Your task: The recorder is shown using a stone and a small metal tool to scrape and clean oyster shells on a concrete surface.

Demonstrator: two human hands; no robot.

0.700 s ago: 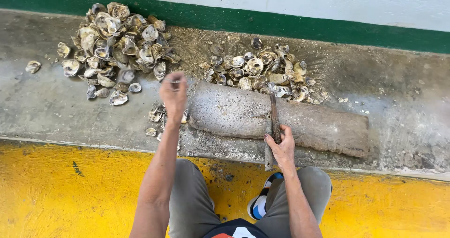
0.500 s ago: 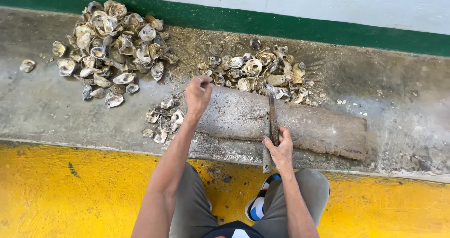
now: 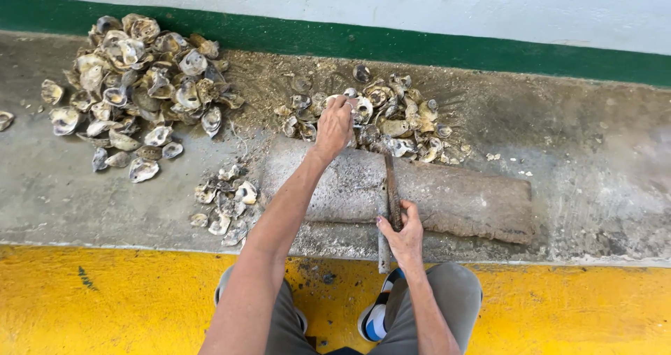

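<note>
A person squats at the edge of a rough grey concrete ledge [image 3: 573, 180], with a bright yellow floor [image 3: 105, 306] under their feet and a green stripe [image 3: 489, 51] along the white wall behind. A thick, round log [image 3: 447, 198] lies flat across the ledge; its bark looks dusty, cracked and bumpy. The left hand [image 3: 334, 124] reaches out past the log and is curled down on the middle pile of oysters [image 3: 391, 121], fingers pinching one lumpy shell at the near side of that pile. You cannot tell how tight the pinch is. These oysters are grey and brown, muddy, with wavy edges. The right hand [image 3: 402, 233] is closed around the handle of a long, flat, rusty metal blade [image 3: 391, 191], which lies across the top of the log and points away from the person. The blade is just to the right of the left wrist, near the pile but not touching it. To the far left sits a bigger heap of open shells [image 3: 133, 82], pale and shiny inside. A small bunch of white shells [image 3: 224, 201] lies just left of the log, close to the ledge's front edge. The ledge to the right of the log is bare and gritty, with lots of room.
</note>
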